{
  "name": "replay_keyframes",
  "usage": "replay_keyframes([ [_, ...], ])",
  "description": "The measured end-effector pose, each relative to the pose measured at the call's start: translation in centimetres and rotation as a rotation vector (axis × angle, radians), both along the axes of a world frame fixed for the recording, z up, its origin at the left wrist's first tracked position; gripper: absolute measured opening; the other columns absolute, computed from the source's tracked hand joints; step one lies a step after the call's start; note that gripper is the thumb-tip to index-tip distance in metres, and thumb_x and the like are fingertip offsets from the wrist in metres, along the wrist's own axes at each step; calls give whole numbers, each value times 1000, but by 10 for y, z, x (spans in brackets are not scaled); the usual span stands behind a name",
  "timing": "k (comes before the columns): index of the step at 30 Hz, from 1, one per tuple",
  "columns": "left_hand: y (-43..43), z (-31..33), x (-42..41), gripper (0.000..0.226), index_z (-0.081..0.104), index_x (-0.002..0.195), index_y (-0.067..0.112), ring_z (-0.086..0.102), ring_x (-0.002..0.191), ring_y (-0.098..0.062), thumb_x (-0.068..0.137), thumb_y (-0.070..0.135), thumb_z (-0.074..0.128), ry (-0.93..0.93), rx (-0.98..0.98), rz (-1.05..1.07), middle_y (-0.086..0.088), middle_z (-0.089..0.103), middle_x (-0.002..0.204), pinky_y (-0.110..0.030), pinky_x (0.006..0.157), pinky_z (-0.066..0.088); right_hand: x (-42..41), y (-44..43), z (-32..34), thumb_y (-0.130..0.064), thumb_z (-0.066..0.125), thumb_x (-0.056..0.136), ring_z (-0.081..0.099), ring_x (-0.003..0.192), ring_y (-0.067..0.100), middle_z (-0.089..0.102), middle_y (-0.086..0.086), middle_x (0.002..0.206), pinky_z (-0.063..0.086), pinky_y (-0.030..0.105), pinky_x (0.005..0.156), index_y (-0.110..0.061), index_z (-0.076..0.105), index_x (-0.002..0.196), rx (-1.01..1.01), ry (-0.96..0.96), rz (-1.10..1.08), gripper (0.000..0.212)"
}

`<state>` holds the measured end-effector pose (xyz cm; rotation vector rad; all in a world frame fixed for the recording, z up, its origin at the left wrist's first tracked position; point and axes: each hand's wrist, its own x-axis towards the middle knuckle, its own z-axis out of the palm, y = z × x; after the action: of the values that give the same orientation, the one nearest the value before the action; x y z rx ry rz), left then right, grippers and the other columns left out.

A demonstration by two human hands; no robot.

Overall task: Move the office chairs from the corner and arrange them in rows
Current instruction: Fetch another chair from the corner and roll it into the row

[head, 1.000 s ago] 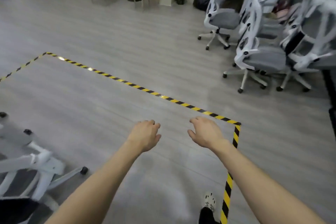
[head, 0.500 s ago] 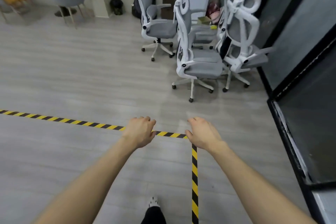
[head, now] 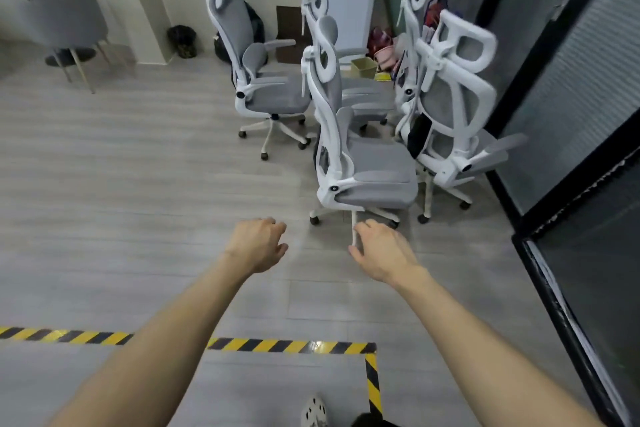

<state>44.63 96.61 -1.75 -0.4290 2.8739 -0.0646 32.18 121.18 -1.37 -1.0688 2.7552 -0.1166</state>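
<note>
As far as this view shows, most of the job is left. The office chairs are bunched in the corner in the upper right of the frame, at least four and perhaps five, pressed close together between a white pillar and the dark glass wall. None of them stands in a row. The yellow-and-black tape crosses the lower part of the frame and turns down at its right end. The patch of floor on the near side of the tape carries no chair. What lies outside the frame cannot be told.

Both arms reach forward from the bottom edge. The left hand and the right hand hang in the middle of the frame with fingers loosely curled; each grip is slack and holds nothing. The right hand overlaps one white leg of the nearest chair in the picture, but it looks short of the chair itself. I judge this to be the approach to take that chair first.

The chairs look alike: white plastic frames, grey mesh backs with headrests, grey padded seats, armrests, and five-legged bases on small dark wheels. They should roll easily on the smooth grey boards. Because they are packed tightly, bases or armrests may catch as one is pulled free.
</note>
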Motion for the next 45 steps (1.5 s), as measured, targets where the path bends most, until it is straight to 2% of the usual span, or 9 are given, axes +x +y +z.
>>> replay_keyframes([
  [8, -122, 21, -175, 45, 61, 143, 23, 68, 120, -30, 111, 53, 49, 83, -12, 17, -1, 67, 134, -42, 88, 58, -173, -140, -10, -38, 57, 105, 65, 117, 34, 62, 7, 129, 56, 46, 89, -15, 55, 139, -100, 19, 1, 40],
  [15, -217, 35, -339, 50, 58, 148, 24, 65, 126, -33, 110, 56, 52, 221, 21, 4, -3, 66, 138, -45, 88, 53, -325, -271, -42, -39, 62, 103, 61, 116, 35, 57, 11, 128, 55, 48, 93, -10, 50, 136, -248, 43, -51, 45],
  [21, -279, 68, -458, 48, 59, 144, 20, 62, 125, -33, 106, 50, 61, 471, 64, -115, -5, 64, 137, -49, 90, 57, -407, -355, -54, -49, 69, 102, 60, 126, 33, 59, 13, 134, 49, 43, 106, -7, 47, 138, -211, 57, -142, 60],
  [25, -313, 72, -529, 62, 53, 154, 16, 56, 140, -35, 104, 51, 63, 533, 55, -299, -9, 57, 154, -55, 110, 52, -424, -376, -75, -38, 61, 109, 68, 117, 34, 66, 13, 126, 53, 42, 91, -8, 48, 137, -222, 7, -225, 43],
  [28, -329, 71, -576, 62, 51, 158, 17, 44, 155, -35, 107, 53, 55, 501, 52, -466, -12, 51, 164, -53, 129, 34, -418, -372, -87, -23, 51, 113, 68, 116, 31, 67, 10, 129, 52, 41, 86, -10, 51, 141, -286, -11, -293, 30],
  [31, -347, 65, -622, 58, 54, 159, 21, 36, 161, -35, 112, 54, 48, 455, 64, -648, -13, 49, 166, -55, 137, 20, -408, -372, -89, -17, 56, 111, 69, 113, 32, 68, 8, 128, 53, 42, 83, -11, 55, 141, -352, -13, -384, 30],
  [35, -363, 55, -661, 66, 60, 150, 21, 34, 162, -35, 109, 71, 43, 447, 60, -793, -9, 57, 153, -55, 136, 21, -404, -365, -93, -11, 63, 105, 68, 114, 32, 70, 7, 128, 55, 42, 88, -10, 58, 142, -394, 3, -428, 37],
  [39, -355, 47, -657, 66, 64, 132, 12, 53, 131, -38, 109, 72, 46, 557, 22, -867, -11, 61, 126, -53, 121, 41, -396, -353, -93, -15, 65, 102, 66, 114, 32, 69, 6, 125, 56, 44, 92, -10, 58, 144, -422, -1, -448, 43],
  [45, -314, 43, -602, 68, 65, 122, 12, 54, 115, -37, 109, 74, 40, 623, -84, -734, -8, 60, 115, -49, 114, 42, -392, -314, -106, -52, 61, 99, 59, 97, 30, 57, 6, 107, 56, 46, 86, -11, 66, 123, -398, 123, -432, 49],
])
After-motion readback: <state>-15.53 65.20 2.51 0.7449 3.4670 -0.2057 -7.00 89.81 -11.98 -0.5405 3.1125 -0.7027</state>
